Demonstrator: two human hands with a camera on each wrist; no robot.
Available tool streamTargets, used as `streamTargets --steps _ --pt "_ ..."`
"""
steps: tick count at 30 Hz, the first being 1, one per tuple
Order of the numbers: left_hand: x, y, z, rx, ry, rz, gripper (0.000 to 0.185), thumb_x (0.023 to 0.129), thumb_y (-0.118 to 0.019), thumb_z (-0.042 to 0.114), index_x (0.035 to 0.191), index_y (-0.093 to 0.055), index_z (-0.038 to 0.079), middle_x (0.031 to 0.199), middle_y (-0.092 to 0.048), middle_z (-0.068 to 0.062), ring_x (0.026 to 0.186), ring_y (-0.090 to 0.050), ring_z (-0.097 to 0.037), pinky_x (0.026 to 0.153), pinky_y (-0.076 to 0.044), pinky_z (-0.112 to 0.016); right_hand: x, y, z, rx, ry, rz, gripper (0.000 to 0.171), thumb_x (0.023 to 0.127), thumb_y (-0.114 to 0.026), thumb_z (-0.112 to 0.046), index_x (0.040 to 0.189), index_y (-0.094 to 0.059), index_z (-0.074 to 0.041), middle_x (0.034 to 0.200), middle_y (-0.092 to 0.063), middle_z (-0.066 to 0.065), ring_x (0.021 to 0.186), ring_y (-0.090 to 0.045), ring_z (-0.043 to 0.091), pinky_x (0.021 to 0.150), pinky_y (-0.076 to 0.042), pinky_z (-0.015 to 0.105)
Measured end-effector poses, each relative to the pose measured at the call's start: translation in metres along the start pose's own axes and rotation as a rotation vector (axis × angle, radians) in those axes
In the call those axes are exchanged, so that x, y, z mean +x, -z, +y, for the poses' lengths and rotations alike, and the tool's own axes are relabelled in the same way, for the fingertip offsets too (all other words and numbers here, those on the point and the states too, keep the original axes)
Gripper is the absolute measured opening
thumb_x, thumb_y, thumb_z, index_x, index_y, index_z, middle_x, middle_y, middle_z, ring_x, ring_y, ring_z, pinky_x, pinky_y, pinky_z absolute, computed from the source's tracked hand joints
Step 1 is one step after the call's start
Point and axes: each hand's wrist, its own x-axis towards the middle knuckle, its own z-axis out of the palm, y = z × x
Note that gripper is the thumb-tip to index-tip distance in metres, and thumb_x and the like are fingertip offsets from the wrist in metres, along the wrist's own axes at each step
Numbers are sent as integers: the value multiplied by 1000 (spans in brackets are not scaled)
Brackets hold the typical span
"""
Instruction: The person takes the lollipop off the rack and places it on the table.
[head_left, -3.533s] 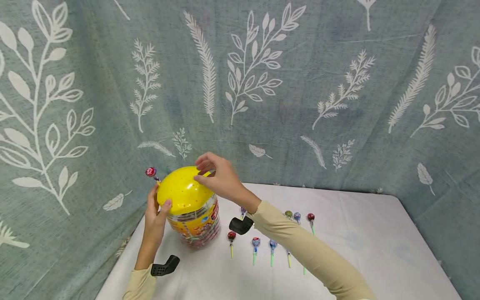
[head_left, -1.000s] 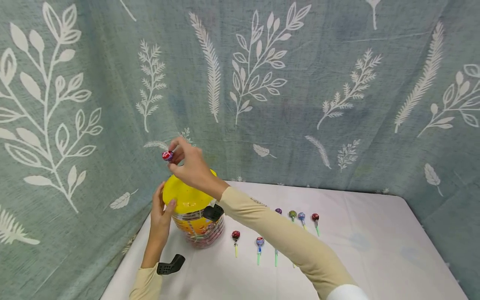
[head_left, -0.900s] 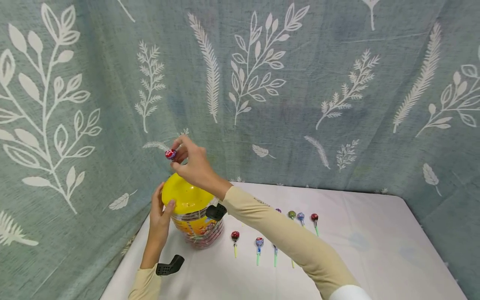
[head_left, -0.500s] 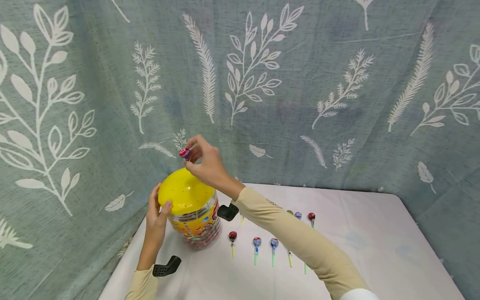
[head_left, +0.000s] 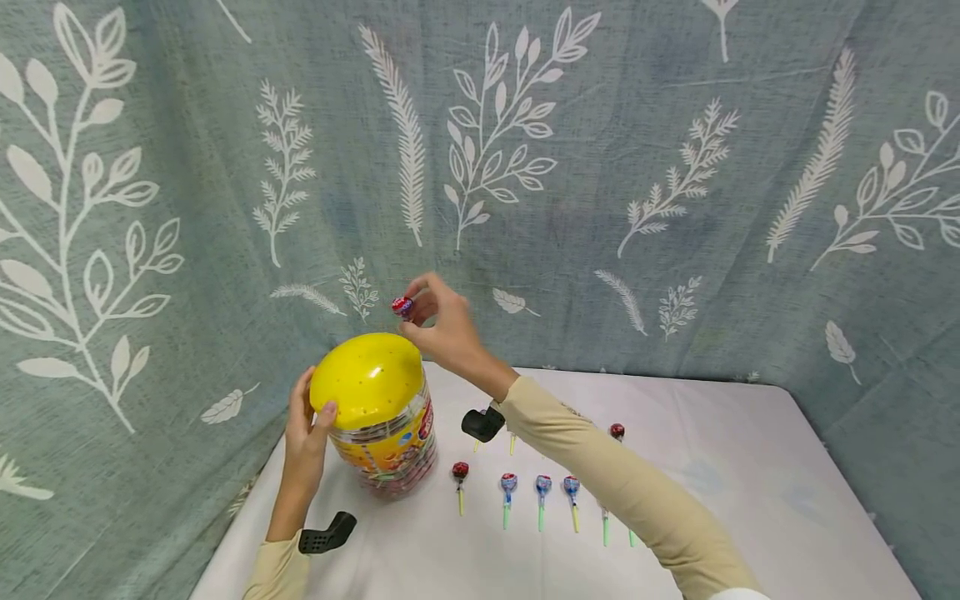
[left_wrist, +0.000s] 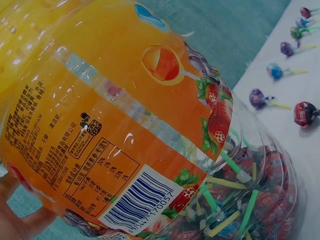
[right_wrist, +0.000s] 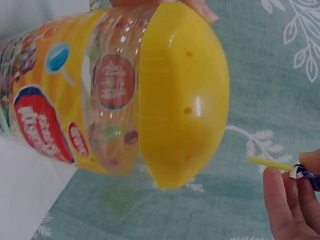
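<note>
A clear plastic candy jar (head_left: 397,458) with a yellow domed lid (head_left: 367,379) stands on the left of the table, lollipops packed in its base (left_wrist: 245,200). My left hand (head_left: 306,450) grips the lid's left edge, thumb in front and fingers round the far side. Just right of the lid and above it, my right hand (head_left: 442,329) pinches a lollipop (head_left: 402,307) with a red and purple wrapper. Its yellow stick (right_wrist: 270,163) points toward the lid in the right wrist view. Small holes dot the lid.
Several wrapped lollipops lie in rows on the white tablecloth (head_left: 712,483), among them a dark red one (head_left: 460,471) near the jar and a blue one (head_left: 542,483). The right sleeve (head_left: 600,467) covers some of them. A leaf-patterned curtain (head_left: 525,250) hangs behind.
Earlier the lollipop stood at the lid's left edge by my left fingers. My right hand took it and has carried it rightward across the lid. My left hand keeps its grip.
</note>
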Motion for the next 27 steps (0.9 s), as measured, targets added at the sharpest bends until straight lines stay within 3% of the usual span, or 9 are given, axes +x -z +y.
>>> streamTargets --steps 11,21,27 --pt "0 0 0 2 5 -3 62 94 -48 26 149 -20 31 148 -30 5 131 -33 -14 107 -29 -42 -12 19 10 -21 -32 18 30 81 -69 0 105 -52 -7 85 -64 7 71 -59 16 61 -50 27" --pt "-1 0 -2 -26 -4 -3 61 94 -47 24 148 -21 35 149 -29 4 132 -33 -13 102 -31 -22 -30 38 17 -24 -57 10 32 79 -70 1 105 -52 -5 82 -63 8 70 -59 17 56 -49 27" --pt "0 0 -3 -31 -12 -8 61 94 -47 23 148 -22 35 148 -31 4 130 -33 -13 102 -31 -22 -43 50 27 -12 -76 8 31 79 -69 2 105 -52 -5 83 -63 8 71 -59 18 58 -51 30"
